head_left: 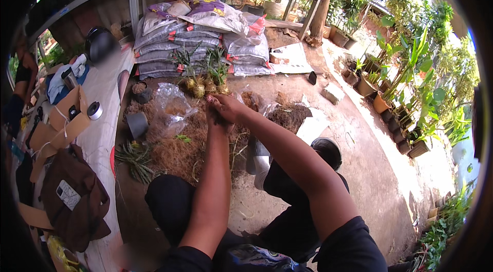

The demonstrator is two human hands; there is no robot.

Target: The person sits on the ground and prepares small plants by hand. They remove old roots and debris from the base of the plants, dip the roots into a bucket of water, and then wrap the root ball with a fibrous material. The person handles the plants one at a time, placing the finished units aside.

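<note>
My left hand (218, 117) and my right hand (230, 108) are together at the middle of the view, above brown coconut fibre. The right lies over the left, and dark soil clings to the skin. Whether anything small is between them cannot be told. Just beyond the fingers stand several leafy plants with round fibre-wrapped root balls (198, 89). Loose coconut fibre (173, 152) covers the ground below. Clear plastic bags (171, 98) lie left of the hands, and a heap of dark potting material (290, 116) lies to their right.
Stacked filled sacks (200, 47) stand behind the plants. A grey pot (137, 125) and a spiky plant (136, 160) are at left, a black pot (327, 150) by my leg at right. A bench (102, 133) holds cardboard boxes and a brown bag. A concrete block (332, 93) lies farther right, before potted plants.
</note>
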